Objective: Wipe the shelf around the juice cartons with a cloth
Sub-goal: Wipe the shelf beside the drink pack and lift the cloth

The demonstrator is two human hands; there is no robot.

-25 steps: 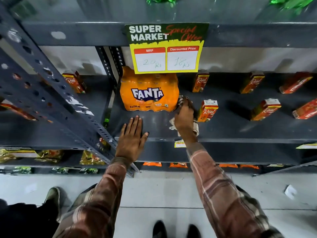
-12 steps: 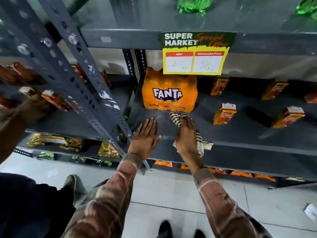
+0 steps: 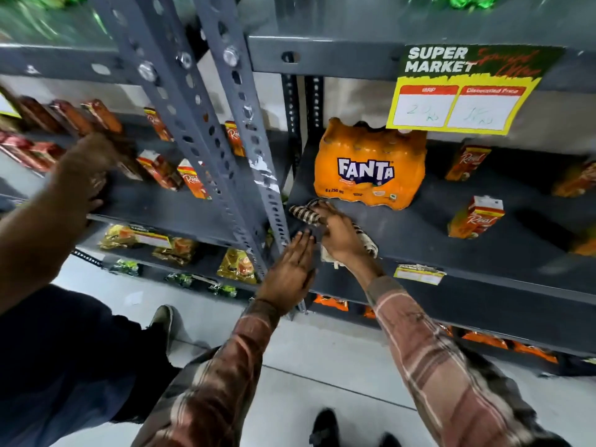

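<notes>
- Far left: another person's bare hand reaches into the neighbouring bay among blurred red-orange cartons; not part of this task.
- Grey perforated steel upright splits the two bays.
- Left hand, plaid sleeve, lies flat and open with fingers spread on the front-left corner of the dark grey metal shelf; it holds nothing and looks like a brace.
- Right hand presses the striped brown-and-white cloth palm-down onto the shelf, fingers loosely curled over it. Cloth sits at the left end of the shelf, just in front of the orange shrink-wrapped Fanta bottle pack, one end trailing off the front edge.
- Small orange Real juice cartons stand further right, well apart from the cloth; more near the back edge and right end, blurred.
- Yellow-and-green price sign hangs from the shelf above.
- Progress, judged: wiping is under way at the left corner only. Shelf surface around the cartons, middle to right end, looks left to do. Cannot tell dust or streaks.
</notes>
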